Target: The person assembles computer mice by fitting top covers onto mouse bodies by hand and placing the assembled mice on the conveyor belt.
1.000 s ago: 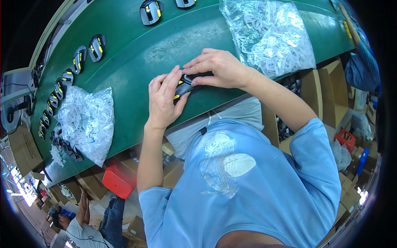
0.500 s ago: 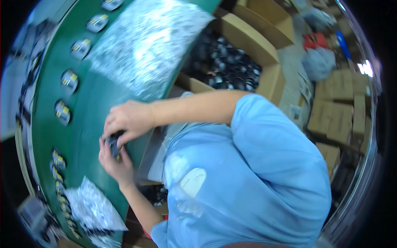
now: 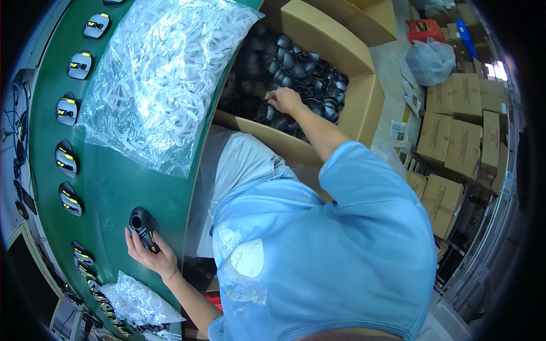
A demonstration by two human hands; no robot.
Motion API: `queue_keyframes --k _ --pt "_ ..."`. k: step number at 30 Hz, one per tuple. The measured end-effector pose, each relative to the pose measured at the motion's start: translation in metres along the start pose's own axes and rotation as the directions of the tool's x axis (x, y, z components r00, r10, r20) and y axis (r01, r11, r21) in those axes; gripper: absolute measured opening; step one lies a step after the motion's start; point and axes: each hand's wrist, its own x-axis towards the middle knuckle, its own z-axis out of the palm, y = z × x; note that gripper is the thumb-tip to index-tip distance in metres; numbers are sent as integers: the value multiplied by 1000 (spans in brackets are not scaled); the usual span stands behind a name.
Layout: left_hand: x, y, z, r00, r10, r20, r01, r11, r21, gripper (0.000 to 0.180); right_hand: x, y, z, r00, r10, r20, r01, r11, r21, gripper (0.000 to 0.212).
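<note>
My left hand point(image 3: 152, 256) is closed around a black oval housing point(image 3: 142, 226) with yellow accents and a round dark opening at one end. It is at the green work surface point(image 3: 114, 227). My right hand point(image 3: 285, 101) reaches into an open cardboard box point(image 3: 324, 34) of curved black plastic pieces point(image 3: 315, 77). Its fingertips are pinched on one dark piece point(image 3: 267, 101), whose shape is partly lost among the others. Grey-and-black mouse-shaped units point(image 3: 67, 109) with yellow accents lie in a spaced row along the far left of the surface.
A large clear bag point(image 3: 165, 79) of whitish curved strips covers the upper surface. Several similar units point(image 3: 94, 284) sit close together at lower left, beside a smaller clear bag point(image 3: 136, 298). Stacked cartons point(image 3: 449, 142) and a red stool point(image 3: 425, 29) stand at right.
My right hand has left the black housing and moved right and away into the box. My left hand, still holding the housing, has shifted slightly toward the lower part of the picture.
</note>
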Motion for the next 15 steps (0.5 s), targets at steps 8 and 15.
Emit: queue_keyframes --k 8,15 --pt "8 -2 3 999 33 -14 -33 999 -24 55 -23 27 -35 830 244 -502 105 815 570 23" --pt "5 -5 -5 998 -48 33 51 995 -88 57 -75 -84 -105 967 31 -252 252 -1 968 17"
